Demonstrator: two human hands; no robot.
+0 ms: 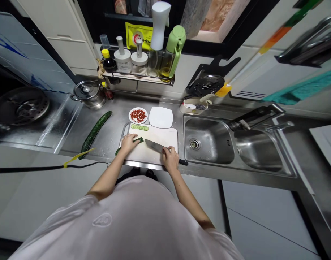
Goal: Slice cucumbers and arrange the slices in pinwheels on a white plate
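My left hand (128, 144) is closed over a dark green cucumber (138, 140) lying on the white cutting board (151, 157). The cucumber's two ends show on either side of my fingers. In my right hand (170, 159) is a kitchen knife (154, 145), its blade pointing left toward the cucumber's cut end, with a small gap between them. The black handle sticks out past my palm over the board's right edge. A row of cucumber slices (139, 127) lies along the back left of the board. A whole cucumber (95, 133) rests on the steel counter to the left.
Behind the board stand a plate of chopped red pieces (138, 116) and a white square plate (160, 117). A double sink (209, 141) is at the right. A lidded pot (89, 94) stands at the back left, below a shelf of bottles and jars (138, 75).
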